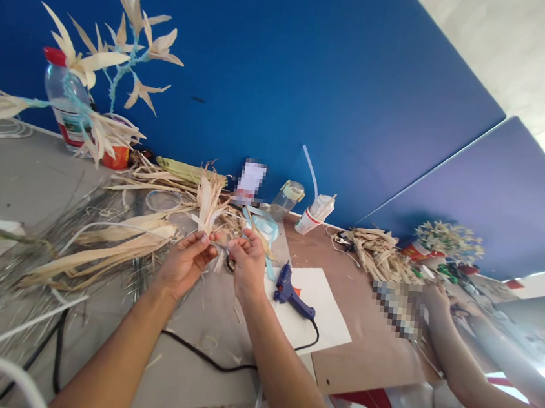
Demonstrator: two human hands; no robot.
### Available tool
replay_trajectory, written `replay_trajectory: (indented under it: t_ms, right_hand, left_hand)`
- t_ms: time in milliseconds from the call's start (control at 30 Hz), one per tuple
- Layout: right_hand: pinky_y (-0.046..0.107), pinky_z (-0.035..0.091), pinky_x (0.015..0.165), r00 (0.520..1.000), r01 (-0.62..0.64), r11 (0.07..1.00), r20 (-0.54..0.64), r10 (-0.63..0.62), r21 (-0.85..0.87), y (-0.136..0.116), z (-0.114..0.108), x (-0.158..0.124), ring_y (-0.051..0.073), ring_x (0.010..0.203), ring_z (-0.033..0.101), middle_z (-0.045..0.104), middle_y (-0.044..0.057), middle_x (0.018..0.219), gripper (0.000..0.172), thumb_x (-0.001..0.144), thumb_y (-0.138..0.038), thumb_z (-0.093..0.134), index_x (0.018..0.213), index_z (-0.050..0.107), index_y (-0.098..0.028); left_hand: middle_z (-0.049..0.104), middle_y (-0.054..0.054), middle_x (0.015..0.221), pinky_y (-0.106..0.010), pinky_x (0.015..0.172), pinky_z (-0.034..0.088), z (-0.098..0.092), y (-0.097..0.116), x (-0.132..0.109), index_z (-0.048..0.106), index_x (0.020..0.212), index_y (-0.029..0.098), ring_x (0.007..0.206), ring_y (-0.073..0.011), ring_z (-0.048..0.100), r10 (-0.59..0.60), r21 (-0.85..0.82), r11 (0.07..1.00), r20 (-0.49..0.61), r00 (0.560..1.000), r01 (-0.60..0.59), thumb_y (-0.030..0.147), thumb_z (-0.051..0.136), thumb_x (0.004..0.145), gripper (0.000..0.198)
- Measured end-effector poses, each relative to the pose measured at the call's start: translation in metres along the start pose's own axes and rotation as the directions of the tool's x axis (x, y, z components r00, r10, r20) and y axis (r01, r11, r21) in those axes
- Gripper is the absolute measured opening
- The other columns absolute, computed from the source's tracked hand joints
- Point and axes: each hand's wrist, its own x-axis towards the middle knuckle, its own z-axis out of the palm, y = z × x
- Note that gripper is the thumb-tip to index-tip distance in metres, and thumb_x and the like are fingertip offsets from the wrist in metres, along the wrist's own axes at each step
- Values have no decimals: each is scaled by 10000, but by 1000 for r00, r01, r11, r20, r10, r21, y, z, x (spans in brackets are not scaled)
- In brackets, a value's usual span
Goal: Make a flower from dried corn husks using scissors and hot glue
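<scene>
My left hand is closed in a pinch at the narrow base of a corn husk flower, whose pale petals fan upward. Close beside it, my right hand also pinches, its fingertips near the flower's base; a thin piece seems to run between the two hands, too small to name. A black ring, perhaps a scissors handle, shows partly behind my right fingers. Right of that hand, a blue glue gun lies on a white sheet. Loose dried corn husks spread to the left.
Husk flowers on blue-wrapped stems stand at back left by a red-capped bottle. A lidded jar and paper cup stand behind. Black cable crosses the table. Another person's arm works at right.
</scene>
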Motion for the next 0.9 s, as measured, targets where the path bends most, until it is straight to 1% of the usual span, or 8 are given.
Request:
replay_trajectory:
  t_ms: [100,200,300,433,533,633,767,900]
  right_hand:
    - [183,341,503,1000,21,999,-15,-21,-29,2,-3,2,59,496,453,575,-92,616,408,637,-174,669,1003,488,-183]
    - [181,354,514,998,40,999,-43,-41,-29,5,-7,7,64,511,475,583,-89,615,404,633,-175,671,994,491,-184]
    - [181,353,510,997,23,1000,-72,-22,16,6,-13,13,61,492,470,584,-91,602,399,613,-176,682,966,496,-187]
    - [183,350,491,994,-3,994,-111,15,105,3,-22,20,58,455,458,554,-107,549,395,580,-186,701,923,505,-191]
    - [182,332,453,990,-87,990,-98,99,115,0,-28,22,59,421,445,541,-112,516,419,550,-176,713,915,509,-188]
    - [180,310,413,977,-191,977,-72,198,97,-2,-31,22,60,383,419,512,-125,475,434,521,-161,715,901,508,-190]
    - [185,319,397,959,-278,956,-30,282,91,-4,-33,20,67,375,416,500,-124,459,440,486,-140,716,867,502,-194]
    - [185,318,393,946,-322,938,4,324,128,-7,-34,20,73,384,420,515,-111,458,454,474,-142,722,873,512,-190]
  left_hand:
    - [714,-18,826,-188,574,518,2,-2,1,685,699,138,572,-69,593,41,58,998,-74,996,-36,212,876,517,274]
    - [712,-16,796,-182,562,501,4,-6,2,696,709,133,559,-67,586,79,134,989,-116,990,-63,253,882,498,306]
    - [686,-5,715,-178,550,482,3,-8,3,705,719,125,555,-72,580,106,197,978,-159,981,-74,271,890,461,349]
    - [669,0,709,-191,557,470,-1,-4,5,688,696,125,559,-71,566,130,189,977,-183,975,-95,273,881,471,331]
    - [670,0,751,-213,576,472,-2,-3,5,671,698,143,570,-78,565,158,220,968,-151,976,-122,284,863,509,304]
    - [666,6,760,-230,601,466,-1,-5,4,671,715,160,561,-80,559,192,349,924,-63,979,-158,301,836,552,271]
    - [644,18,645,-245,611,446,-4,-11,5,683,759,183,557,-112,572,227,561,801,35,973,-207,320,782,619,220]
    - [684,-14,696,-264,620,450,-10,-15,8,689,784,196,599,-149,593,267,696,672,91,959,-253,342,736,673,190]
